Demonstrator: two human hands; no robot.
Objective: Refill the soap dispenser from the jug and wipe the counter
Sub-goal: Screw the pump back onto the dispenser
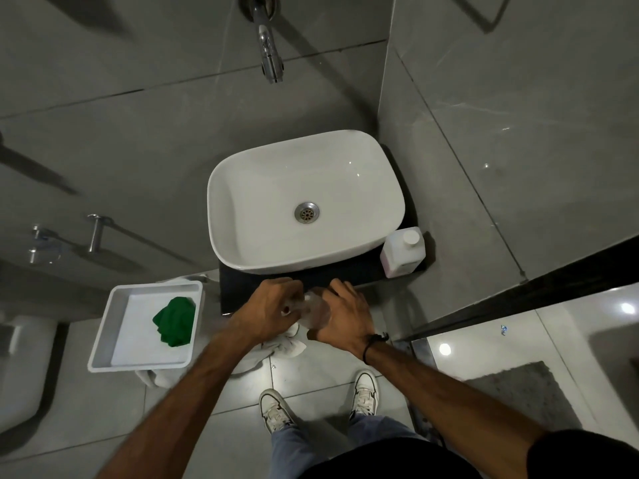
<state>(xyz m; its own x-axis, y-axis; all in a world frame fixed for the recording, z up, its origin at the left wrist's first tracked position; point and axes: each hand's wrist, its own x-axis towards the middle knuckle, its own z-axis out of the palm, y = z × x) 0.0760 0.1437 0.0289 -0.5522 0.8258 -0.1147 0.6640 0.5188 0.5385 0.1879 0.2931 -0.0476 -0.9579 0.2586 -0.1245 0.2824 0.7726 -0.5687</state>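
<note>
Both hands meet at the front edge of the dark counter [345,271], just below the white basin [304,202]: the right hand [345,312] is wrapped around a clear dispenser [316,311], and the left hand [269,305] is curled closed at its top (what its fingers pinch is too blurred to tell). The jug [403,252], capped and upright, stands on the counter's right corner beside the basin. A green cloth [174,321] lies in a white tray [114,305] to the left.
</note>
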